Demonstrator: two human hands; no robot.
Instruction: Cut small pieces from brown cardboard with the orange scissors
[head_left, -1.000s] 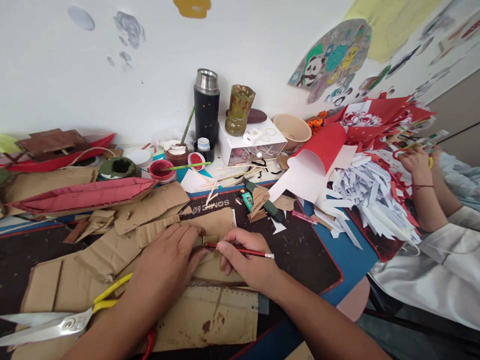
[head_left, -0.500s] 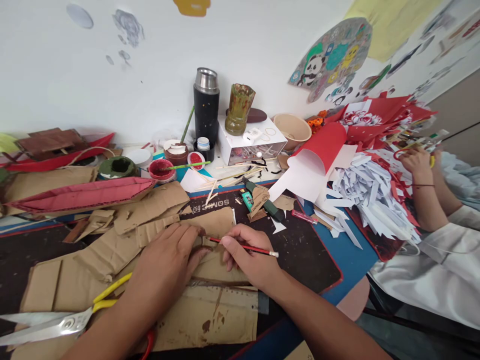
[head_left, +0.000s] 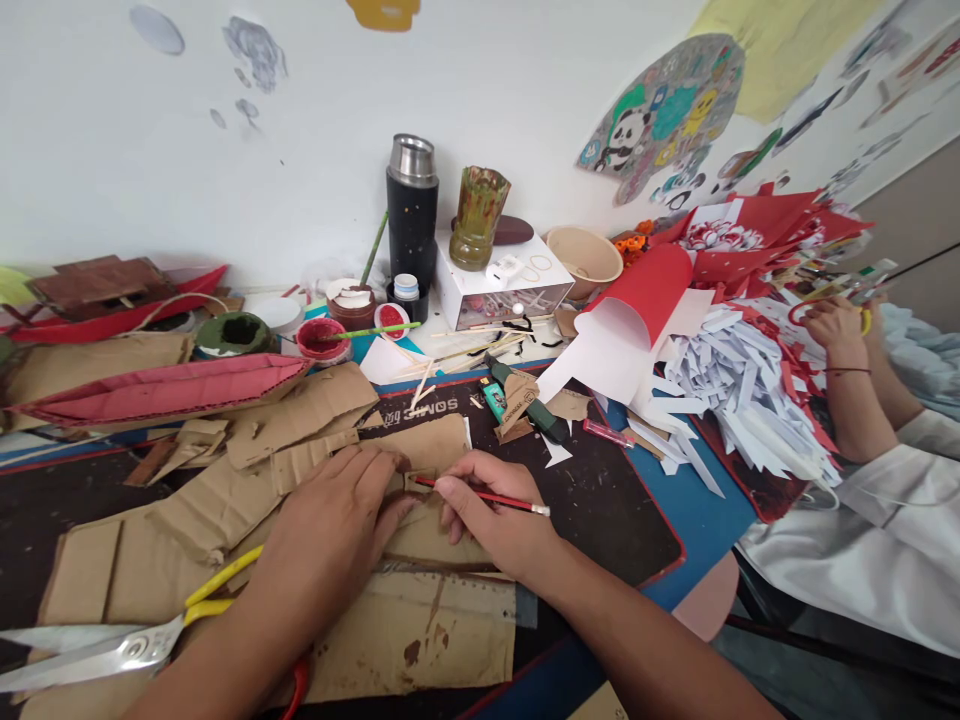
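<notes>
My right hand [head_left: 499,515] is closed around a red pencil [head_left: 510,499], whose tip touches a small cardboard piece [head_left: 420,482]. From the other side, my left hand [head_left: 341,515] holds that piece between thumb and fingers. Both hands rest over a larger sheet of brown cardboard [head_left: 435,535]. Below it, a clear ruler [head_left: 487,590] lies across another stained cardboard sheet [head_left: 442,655]. Beside my left forearm lie scissors [head_left: 139,648] with yellow handles, partly covered by the arm. A red handle [head_left: 300,688] shows under that forearm.
A pink cardboard boat [head_left: 165,390] and paint pots [head_left: 322,340] stand at the back left. Behind are a black flask [head_left: 412,215] and a white box [head_left: 517,275]. A green cutter [head_left: 544,415] lies beyond my right hand. White paper strips [head_left: 750,380] and a co-worker's hand [head_left: 832,325] are right.
The red pencil and my right fingers have shifted slightly left and down at the small cardboard piece. My left hand stays almost where it was.
</notes>
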